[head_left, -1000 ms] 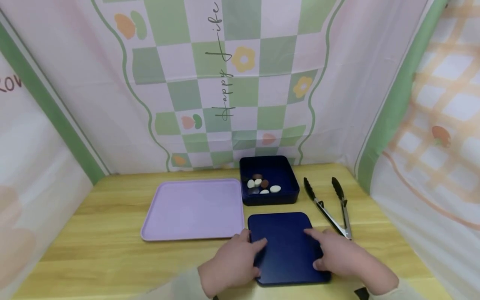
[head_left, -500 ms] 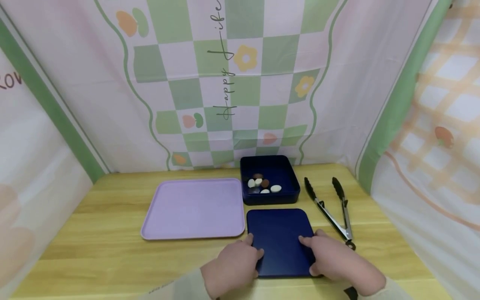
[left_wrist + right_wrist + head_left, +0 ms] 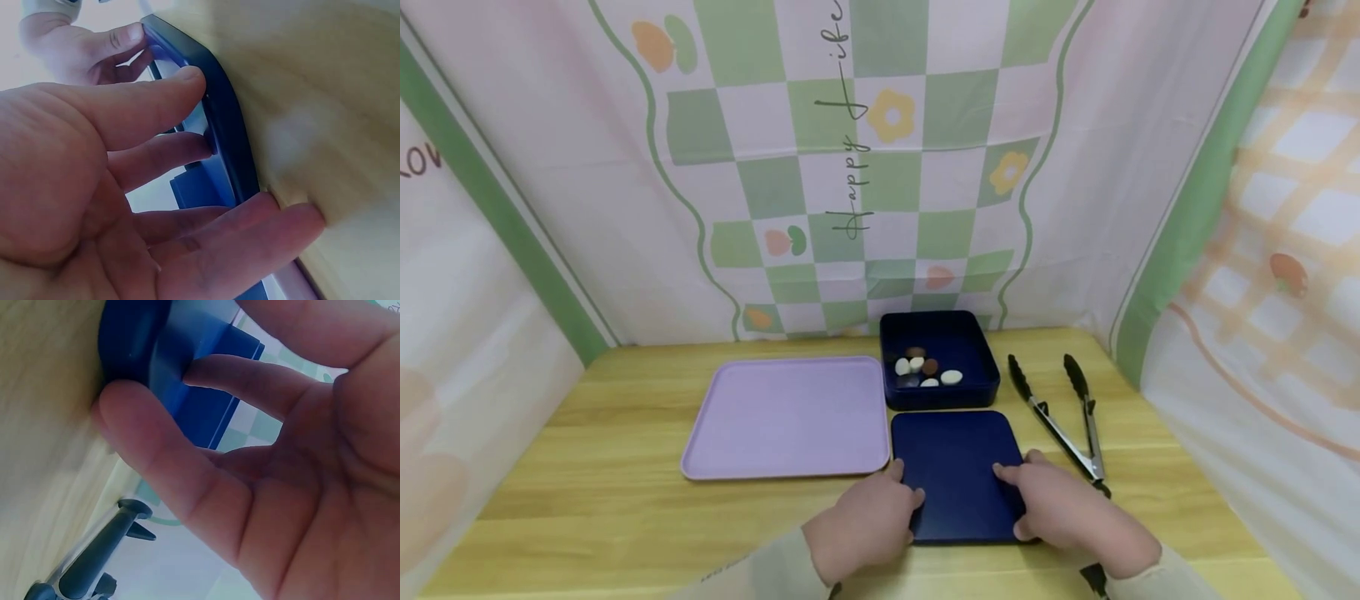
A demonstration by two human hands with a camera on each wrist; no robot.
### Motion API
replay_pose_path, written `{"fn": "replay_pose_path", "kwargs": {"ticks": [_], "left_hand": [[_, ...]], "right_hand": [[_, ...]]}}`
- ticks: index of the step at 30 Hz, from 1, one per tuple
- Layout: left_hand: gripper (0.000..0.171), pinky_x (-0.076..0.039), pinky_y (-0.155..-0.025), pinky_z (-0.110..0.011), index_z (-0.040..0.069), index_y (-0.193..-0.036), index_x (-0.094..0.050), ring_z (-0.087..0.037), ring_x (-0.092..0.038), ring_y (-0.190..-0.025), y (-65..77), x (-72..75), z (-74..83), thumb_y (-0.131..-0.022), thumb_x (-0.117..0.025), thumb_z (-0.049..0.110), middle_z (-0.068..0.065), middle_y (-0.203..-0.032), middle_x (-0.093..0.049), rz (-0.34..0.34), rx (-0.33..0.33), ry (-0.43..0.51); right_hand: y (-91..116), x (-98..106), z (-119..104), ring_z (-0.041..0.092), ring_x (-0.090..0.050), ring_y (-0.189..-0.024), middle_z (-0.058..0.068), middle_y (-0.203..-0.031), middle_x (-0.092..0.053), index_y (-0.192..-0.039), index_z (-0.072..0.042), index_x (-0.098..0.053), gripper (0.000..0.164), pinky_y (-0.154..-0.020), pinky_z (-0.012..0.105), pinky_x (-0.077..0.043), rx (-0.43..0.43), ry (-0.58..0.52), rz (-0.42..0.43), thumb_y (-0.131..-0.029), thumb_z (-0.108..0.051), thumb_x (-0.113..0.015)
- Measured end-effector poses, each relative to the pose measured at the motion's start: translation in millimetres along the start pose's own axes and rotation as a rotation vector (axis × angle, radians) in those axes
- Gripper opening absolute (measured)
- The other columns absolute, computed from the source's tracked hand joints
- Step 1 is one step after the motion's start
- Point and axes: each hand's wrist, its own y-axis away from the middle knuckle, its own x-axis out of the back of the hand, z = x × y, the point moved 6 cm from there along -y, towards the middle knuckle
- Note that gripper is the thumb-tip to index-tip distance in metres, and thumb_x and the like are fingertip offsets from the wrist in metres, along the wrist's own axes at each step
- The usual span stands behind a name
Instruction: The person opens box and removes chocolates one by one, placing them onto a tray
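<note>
A square navy lid (image 3: 958, 483) lies flat on the table, its far edge close to the matching open box (image 3: 940, 398). My left hand (image 3: 872, 517) touches its left side; in the left wrist view the thumb is at the rim, one fingertip rests on top and the other fingers extend along the outside, fairly straight. On the opposite side, my right hand (image 3: 1067, 508) rests one fingertip on the top, with its thumb by the near right corner. Inside the box are several white, brown and dark egg-shaped or pebble-like pieces (image 3: 951, 377).
A lilac tray (image 3: 790, 421) sits left of the box and lid. To the right lie spread metal tongs (image 3: 1067, 433) with black tips, their hinge end near my right wrist. Patterned cloth (image 3: 891, 192) hangs behind the wooden table (image 3: 625, 517) and on both sides.
Both hands have slid the lid away from me, toward the box and slightly left. The box, tray and tongs stay put.
</note>
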Motion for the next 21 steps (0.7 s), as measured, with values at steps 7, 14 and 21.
{"fn": "replay_pose_path", "kwargs": {"ticks": [7,14,21], "left_hand": [[0.048,-0.052,-0.095,-0.035,0.017,-0.132,-0.067,-0.031,-0.049,-0.132,-2.8,-0.8,-2.7,-0.087,-0.078,0.032,-0.018,-0.135,-0.059,0.001,0.004,0.015],[0.049,-0.057,-0.084,-0.035,0.019,-0.133,-0.067,-0.03,-0.052,-0.129,-4.4,-2.7,-2.7,-0.087,-0.078,0.033,-0.019,-0.138,-0.056,-0.001,0.024,0.011],[0.045,-0.054,-0.091,-0.035,0.018,-0.132,-0.067,-0.031,-0.049,-0.132,-6.3,-4.5,-1.8,-0.089,-0.076,0.029,-0.016,-0.134,-0.06,0.0,0.014,0.007]], "right_hand": [[-2.9,1.0,-0.9,0.021,-0.061,-0.083,0.038,-0.133,-0.045,-0.141,-0.003,-0.056,0.074,-0.064,0.038,-0.049,0.012,0.015,0.012,-0.074,-0.01,-0.087],[-4.6,1.8,-0.1,0.02,-0.058,-0.078,0.037,-0.13,-0.046,-0.14,-0.002,-0.056,0.075,-0.062,0.037,-0.049,0.028,0.02,0.03,-0.073,-0.008,-0.087],[-7.1,0.9,2.0,0.022,-0.06,-0.085,0.038,-0.132,-0.045,-0.141,-0.002,-0.056,0.075,-0.065,0.038,-0.05,0.028,0.02,0.03,-0.073,-0.009,-0.088]]}}
